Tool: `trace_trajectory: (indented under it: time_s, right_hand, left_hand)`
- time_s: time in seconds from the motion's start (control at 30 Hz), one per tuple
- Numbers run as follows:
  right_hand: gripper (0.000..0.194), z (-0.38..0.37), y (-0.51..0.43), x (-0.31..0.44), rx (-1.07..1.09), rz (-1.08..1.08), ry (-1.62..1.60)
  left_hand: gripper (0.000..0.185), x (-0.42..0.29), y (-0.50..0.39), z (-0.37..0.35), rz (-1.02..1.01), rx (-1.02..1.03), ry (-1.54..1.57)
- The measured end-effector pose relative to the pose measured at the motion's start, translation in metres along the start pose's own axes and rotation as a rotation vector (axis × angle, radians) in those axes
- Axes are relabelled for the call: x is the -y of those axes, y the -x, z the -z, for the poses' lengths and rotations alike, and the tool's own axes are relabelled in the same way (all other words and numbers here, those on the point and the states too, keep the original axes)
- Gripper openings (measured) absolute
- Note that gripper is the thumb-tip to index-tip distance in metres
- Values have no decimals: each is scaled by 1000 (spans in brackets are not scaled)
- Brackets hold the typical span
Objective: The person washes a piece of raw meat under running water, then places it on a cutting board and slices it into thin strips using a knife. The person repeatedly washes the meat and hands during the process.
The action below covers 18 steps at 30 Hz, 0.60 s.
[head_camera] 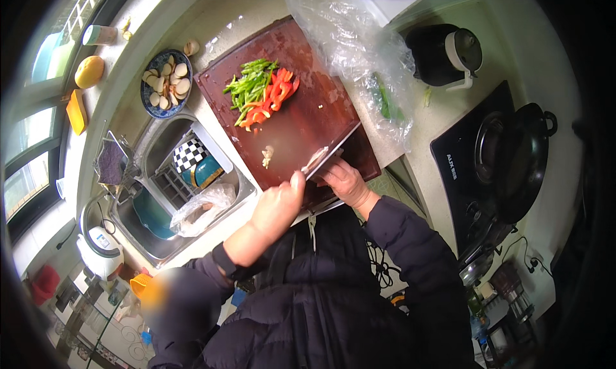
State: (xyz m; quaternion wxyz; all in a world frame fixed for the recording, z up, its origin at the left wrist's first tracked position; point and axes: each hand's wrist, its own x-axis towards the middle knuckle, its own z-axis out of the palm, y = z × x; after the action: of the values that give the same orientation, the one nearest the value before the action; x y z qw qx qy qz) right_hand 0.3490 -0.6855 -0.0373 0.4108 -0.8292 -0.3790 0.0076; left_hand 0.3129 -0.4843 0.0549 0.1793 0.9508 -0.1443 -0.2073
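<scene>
A broad kitchen knife blade (342,142) is tilted over the near right part of a dark red cutting board (332,106), with a pale piece of food, possibly meat, (316,160) against its face. My left hand (279,203) is closed at the blade's near end, thumb forward; the handle is hidden. On the blade's other side, the bent fingers of my right hand (347,182) are close to it; their tips are partly hidden. Green pepper strips (250,82) and red pepper strips (276,95) lie in a pile farther up the board. Small pale pieces (267,156) lie nearer.
A patterned plate (157,110) of pale slices stands at the left, above a double sink (248,188) holding dishes and a plastic bag (204,215). Clear plastic wrapping (346,37) overlaps the board's right side. A black kettle (428,56) and a wok (522,162) on a cooktop (455,176) are at right.
</scene>
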Motion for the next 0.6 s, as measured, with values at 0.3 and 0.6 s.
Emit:
trace_trajectory:
  time_s: [0.3, 0.6]
  right_hand:
    - [38, 5, -3, 5, 10, -22, 33]
    - [36, 7, 2, 1, -78, 92, 231]
  left_hand:
    - [12, -6, -15, -14, 24, -94, 25]
    - [37, 23, 34, -8, -1, 16, -23]
